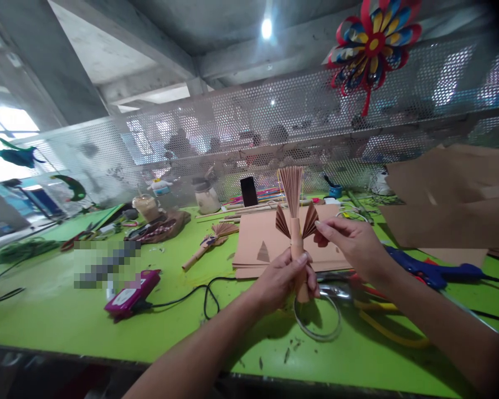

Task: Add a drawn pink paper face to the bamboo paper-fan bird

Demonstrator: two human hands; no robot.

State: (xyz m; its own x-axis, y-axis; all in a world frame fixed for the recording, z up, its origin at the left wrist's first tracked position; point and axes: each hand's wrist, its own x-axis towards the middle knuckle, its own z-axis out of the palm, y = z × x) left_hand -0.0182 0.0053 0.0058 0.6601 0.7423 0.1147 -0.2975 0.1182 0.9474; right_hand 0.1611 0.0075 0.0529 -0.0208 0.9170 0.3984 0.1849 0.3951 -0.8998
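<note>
A rolled brown paper tube (297, 235) stands upright in my left hand (288, 274), whose fingers wrap round its lower part. From its top rises a tall pleated paper fan (291, 188). A small pleated paper wing (282, 220) sticks out on the left side, and a matching pleated paper wing (310, 220) on the right. My right hand (353, 238) pinches the outer edge of the right wing between thumb and forefinger. Behind the tube lies a stack of tan paper sheets (249, 238) with a small brown paper triangle (263, 252) on it.
A similar paper figure (205, 246) lies left on the green table (183, 332). A blue glue gun (436, 271) rests beneath my right forearm, near yellow-handled scissors (392, 327). A wire ring (336, 327), a magenta box with a cord (135, 293) and a phone (248, 192) are also there.
</note>
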